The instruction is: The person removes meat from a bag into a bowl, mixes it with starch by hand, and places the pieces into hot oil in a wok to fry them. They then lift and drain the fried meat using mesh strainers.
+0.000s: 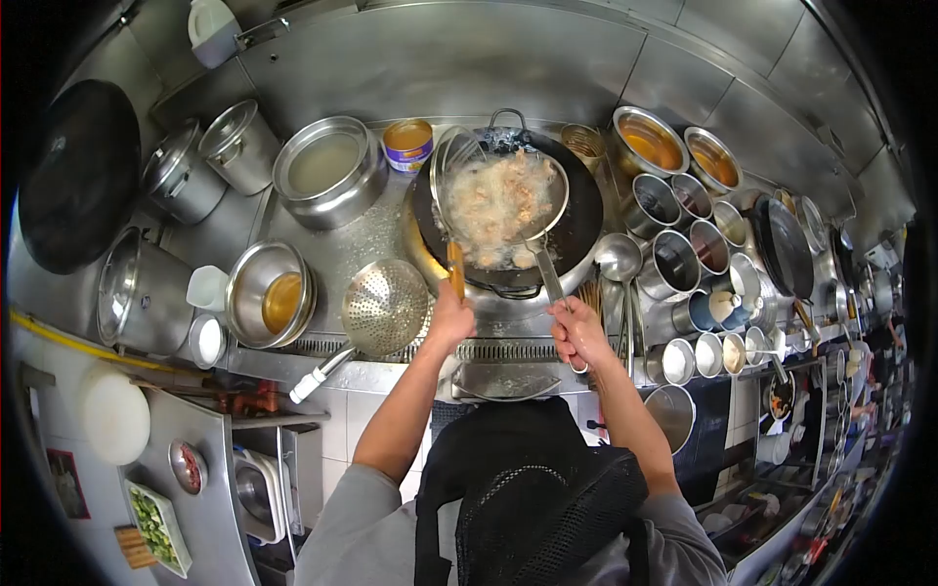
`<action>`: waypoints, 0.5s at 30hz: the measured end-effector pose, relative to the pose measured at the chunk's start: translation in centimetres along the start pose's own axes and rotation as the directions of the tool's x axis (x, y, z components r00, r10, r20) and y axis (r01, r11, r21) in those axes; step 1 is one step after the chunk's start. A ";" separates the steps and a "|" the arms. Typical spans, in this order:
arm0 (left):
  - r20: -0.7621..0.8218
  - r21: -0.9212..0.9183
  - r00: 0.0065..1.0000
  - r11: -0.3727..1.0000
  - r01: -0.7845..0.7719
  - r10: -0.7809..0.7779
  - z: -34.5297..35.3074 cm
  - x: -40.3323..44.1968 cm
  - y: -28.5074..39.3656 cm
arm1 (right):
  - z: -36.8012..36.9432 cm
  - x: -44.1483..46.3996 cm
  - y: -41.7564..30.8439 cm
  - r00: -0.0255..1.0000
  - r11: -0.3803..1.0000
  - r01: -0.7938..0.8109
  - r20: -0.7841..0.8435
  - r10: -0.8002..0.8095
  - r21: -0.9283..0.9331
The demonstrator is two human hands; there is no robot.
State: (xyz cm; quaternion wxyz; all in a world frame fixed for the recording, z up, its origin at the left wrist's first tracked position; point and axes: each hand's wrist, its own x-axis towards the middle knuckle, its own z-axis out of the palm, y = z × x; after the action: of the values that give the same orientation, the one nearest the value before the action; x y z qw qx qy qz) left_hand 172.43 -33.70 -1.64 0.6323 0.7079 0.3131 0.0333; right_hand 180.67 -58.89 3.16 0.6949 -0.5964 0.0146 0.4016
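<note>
A dark wok (pixel 583 220) sits on the stove, with pale battered pieces (pixel 500 200) frying in bubbling oil. My left hand (pixel 450 318) is closed around the wooden handle (pixel 455 266) of a wire strainer, whose mesh (pixel 451 161) stands tilted at the wok's left side. In my right hand (pixel 578 334) is the metal handle (pixel 549 269) of a round skimmer. Its rim (pixel 565 190) curves around the right of the fried pieces, and bubbles and food hide most of its bowl.
Left of the wok rest a perforated ladle (pixel 385 307), a large pot (pixel 330 171) and a bowl of oil (pixel 266 293). To the right are a ladle (pixel 618 258), several sauce pots (pixel 672 264) and bowls of orange liquid (pixel 649 142). A counter (pixel 200 439) stands behind on the left.
</note>
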 end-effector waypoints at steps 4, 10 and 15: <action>0.259 -0.452 0.959 0.863 0.226 -0.115 0.1 -0.9 1.5 | 1.4 -1.3 -0.8 0.995 0.942 0.043 -0.067 -0.069 -0.333; 0.336 -0.602 0.936 0.741 0.297 -0.103 -0.1 -2.6 1.5 | 0.7 -2.7 -0.6 0.822 0.339 0.294 0.056 -0.566 -0.894; 0.377 -0.692 0.924 0.643 0.329 -0.067 -1.1 -4.1 0.6 | 0.1 -4.2 -3.3 0.787 0.244 0.264 0.062 -0.614 -0.933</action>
State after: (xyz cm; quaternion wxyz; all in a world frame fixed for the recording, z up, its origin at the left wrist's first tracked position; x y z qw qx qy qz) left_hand 168.89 -34.73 0.54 0.9067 0.3440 0.2426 -0.0266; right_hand 179.68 -60.97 7.97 0.3234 -0.9079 -0.2656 0.0250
